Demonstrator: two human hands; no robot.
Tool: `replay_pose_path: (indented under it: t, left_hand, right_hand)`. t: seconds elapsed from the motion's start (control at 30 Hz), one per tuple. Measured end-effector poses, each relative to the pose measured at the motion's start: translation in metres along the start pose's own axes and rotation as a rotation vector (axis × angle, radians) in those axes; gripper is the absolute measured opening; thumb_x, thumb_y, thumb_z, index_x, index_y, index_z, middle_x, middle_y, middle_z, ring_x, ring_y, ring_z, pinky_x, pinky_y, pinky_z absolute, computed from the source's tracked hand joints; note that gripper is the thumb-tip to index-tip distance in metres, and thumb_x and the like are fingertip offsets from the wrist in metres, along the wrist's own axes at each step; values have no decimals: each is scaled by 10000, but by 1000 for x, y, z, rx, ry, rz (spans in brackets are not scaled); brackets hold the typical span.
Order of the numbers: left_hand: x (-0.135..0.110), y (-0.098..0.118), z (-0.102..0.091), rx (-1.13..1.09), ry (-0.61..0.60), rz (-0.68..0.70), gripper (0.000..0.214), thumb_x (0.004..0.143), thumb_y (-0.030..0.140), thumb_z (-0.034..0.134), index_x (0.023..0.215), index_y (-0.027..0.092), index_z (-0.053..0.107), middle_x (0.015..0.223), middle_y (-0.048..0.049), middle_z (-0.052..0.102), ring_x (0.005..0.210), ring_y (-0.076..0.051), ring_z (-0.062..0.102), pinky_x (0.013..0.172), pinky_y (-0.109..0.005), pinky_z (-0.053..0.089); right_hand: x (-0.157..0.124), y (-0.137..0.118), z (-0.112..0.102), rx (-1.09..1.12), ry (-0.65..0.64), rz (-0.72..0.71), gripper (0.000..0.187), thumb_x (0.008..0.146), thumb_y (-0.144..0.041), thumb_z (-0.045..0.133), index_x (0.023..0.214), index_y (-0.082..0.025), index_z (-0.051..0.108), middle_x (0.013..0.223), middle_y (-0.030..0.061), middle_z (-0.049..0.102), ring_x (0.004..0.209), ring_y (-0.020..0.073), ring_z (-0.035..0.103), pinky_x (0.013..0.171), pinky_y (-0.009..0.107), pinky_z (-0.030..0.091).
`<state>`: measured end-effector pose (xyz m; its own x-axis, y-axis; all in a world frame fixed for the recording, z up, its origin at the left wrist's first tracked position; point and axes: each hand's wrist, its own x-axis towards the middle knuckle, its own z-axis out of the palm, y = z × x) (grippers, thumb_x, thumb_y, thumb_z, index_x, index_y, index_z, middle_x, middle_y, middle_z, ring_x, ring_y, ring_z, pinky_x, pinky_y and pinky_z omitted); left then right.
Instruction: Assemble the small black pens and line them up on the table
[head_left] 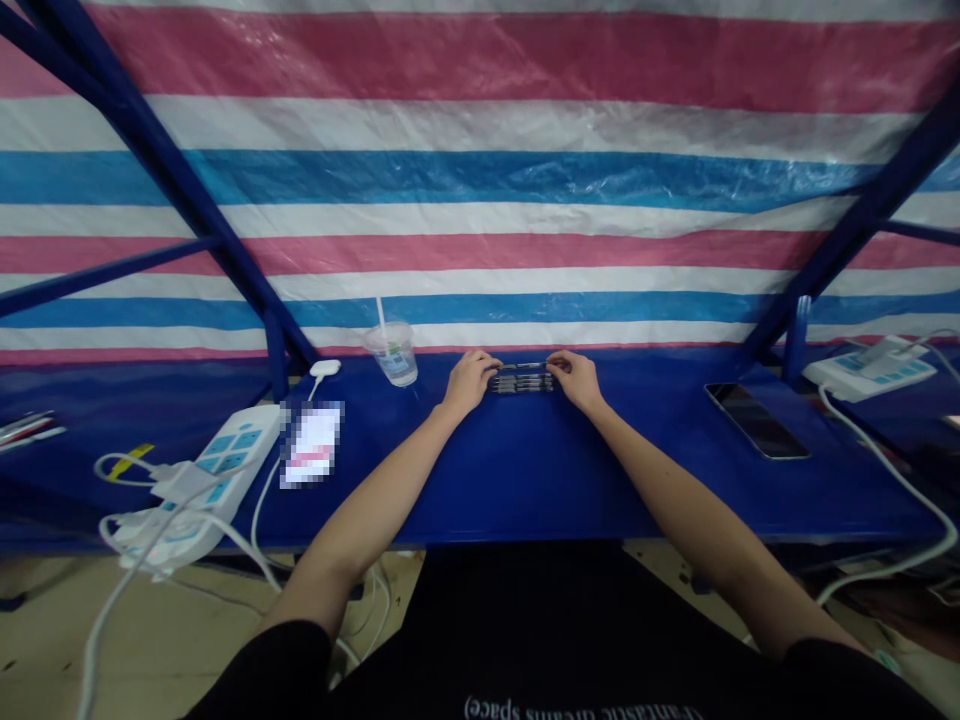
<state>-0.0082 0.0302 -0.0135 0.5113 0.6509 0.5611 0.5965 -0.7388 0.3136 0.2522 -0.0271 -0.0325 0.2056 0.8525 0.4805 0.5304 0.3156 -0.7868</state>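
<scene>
My left hand (471,382) and my right hand (576,378) are closed at the two ends of a slim, pen-like rod (523,366), dark with silvery parts. It lies crosswise between my fingertips at the back of the blue table (525,470). Just in front of it, several similar rods (523,384) lie side by side in a close row, parallel to it. Their exact kind is too small to make out. My fingertips partly hide the ends of the held rod.
A clear plastic cup (397,360) with a straw stands left of my hands. Farther left are a pixelated bright phone-like thing (311,447) and a white power strip (217,480) with cables. Rightward lie a dark phone (756,420) and another power strip (874,368). Striped sheeting (525,180) hangs behind.
</scene>
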Motion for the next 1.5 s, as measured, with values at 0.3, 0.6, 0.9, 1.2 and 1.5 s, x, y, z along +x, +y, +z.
replay_pose_path:
  t: [0.3, 0.6, 0.9, 1.2, 1.5]
  left_hand:
    - [-1, -15, 8, 5, -51, -2, 217, 1002, 193, 589, 1056, 245, 793, 1035, -73, 737, 970, -252, 614, 871, -405, 522]
    - [-1, -15, 10, -6, -80, -20, 249, 1039, 264, 545, 1013, 224, 789, 1009, -79, 725, 938, -240, 613, 883, -389, 513]
    - [0, 3, 0, 49, -189, -91, 287, 1064, 293, 501, 1117, 209, 770, 1121, -76, 722, 1041, -240, 607, 983, -390, 486]
    - [-2, 7, -2, 35, -197, -81, 304, 1070, 334, 492, 1114, 212, 766, 1120, -72, 721, 1053, -247, 601, 981, -404, 484]
    - [-2, 7, -2, 17, -168, -81, 282, 1066, 335, 505, 1149, 214, 745, 1146, -74, 714, 1081, -250, 607, 1003, -412, 485]
  right_hand:
    - [-2, 2, 0, -53, -62, -5, 115, 829, -204, 668, 908, -220, 750, 935, 54, 790, 920, 240, 744, 906, 394, 557]
    - [-2, 4, 0, -178, -131, -23, 139, 877, -217, 647, 945, -220, 769, 944, 58, 792, 916, 250, 736, 906, 402, 551]
    - [-3, 5, 0, -215, -140, -25, 137, 909, -240, 649, 984, -214, 761, 974, 57, 790, 959, 237, 726, 918, 370, 549]
    - [-5, 7, 1, -197, -146, -20, 172, 918, -258, 661, 1068, -205, 726, 994, 67, 783, 970, 234, 722, 918, 379, 551]
    - [-10, -6, -4, -281, -106, -284, 201, 948, -357, 681, 1071, -210, 743, 1128, 107, 738, 1097, 296, 604, 973, 463, 474]
